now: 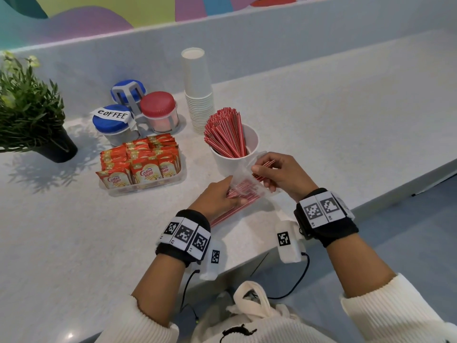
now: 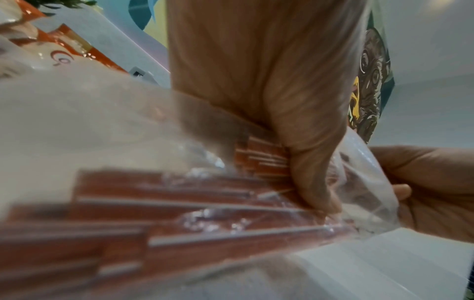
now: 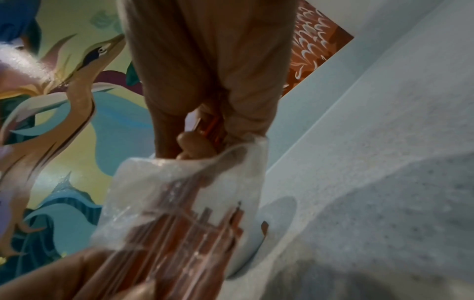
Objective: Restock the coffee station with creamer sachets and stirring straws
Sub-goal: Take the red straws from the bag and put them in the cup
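Clear plastic bag (image 1: 243, 186) of red stirring straws (image 1: 232, 209) is low over the white counter (image 1: 321, 125), right in front of the white cup (image 1: 235, 157) that's already packed with red straws. Left hand (image 1: 217, 196) is curled around the lower part of the bag, thumb pressing the straws through the plastic, pretty obvious from the left wrist view. Right hand (image 1: 279, 174) is at the bag's open end, fingers closed on a small bunch of straws (image 1: 262, 170) sticking out of it; in the right wrist view the fingertips (image 3: 189, 144) pinch them just above the bag's mouth. Creamer sachets (image 1: 141, 164) sit in a clear tray (image 1: 148, 186) to the left of the cup, orange Coffee mate packs standing in rows, well clear of both hands.
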